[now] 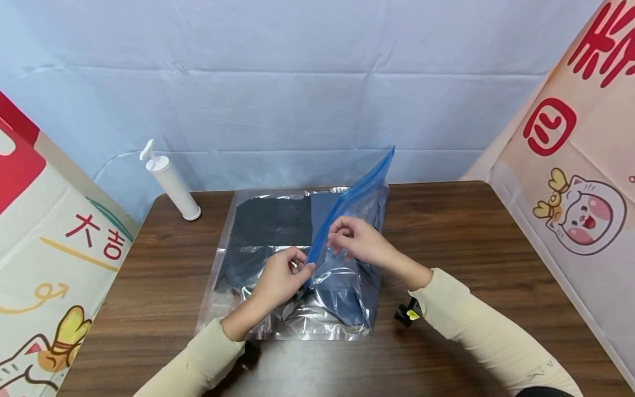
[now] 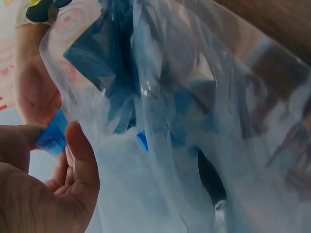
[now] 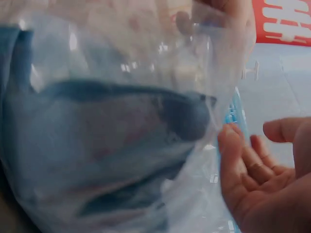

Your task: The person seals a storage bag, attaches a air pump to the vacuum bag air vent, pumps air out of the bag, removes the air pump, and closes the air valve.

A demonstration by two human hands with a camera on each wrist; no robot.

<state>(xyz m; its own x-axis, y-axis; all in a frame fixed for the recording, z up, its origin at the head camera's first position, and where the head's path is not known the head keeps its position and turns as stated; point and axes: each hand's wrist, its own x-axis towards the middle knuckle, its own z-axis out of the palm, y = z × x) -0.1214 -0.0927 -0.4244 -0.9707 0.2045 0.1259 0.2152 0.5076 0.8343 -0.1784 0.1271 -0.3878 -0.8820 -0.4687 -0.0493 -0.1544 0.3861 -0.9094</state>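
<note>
We find clothes [image 1: 273, 220] already inside the bag [image 1: 297, 332] on the table [image 1: 456, 231]. Left hand [image 1: 280, 278] pinches the blue strip [image 1: 348, 199]; right hand [image 1: 361, 241], fingers loosely parted, is beside it. Closure we cannot confirm; pump [image 1: 173, 187] stands apart.

A white pump [image 1: 175, 188] stands on the wooden table [image 1: 461, 237], pale cloth [image 1: 288, 105] behind, banners [image 1: 580, 215] flanking.

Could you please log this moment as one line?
left hand: pinches blue strip of bag | right hand: beside strip | cloth: inside bag | pump: stands on table
</note>
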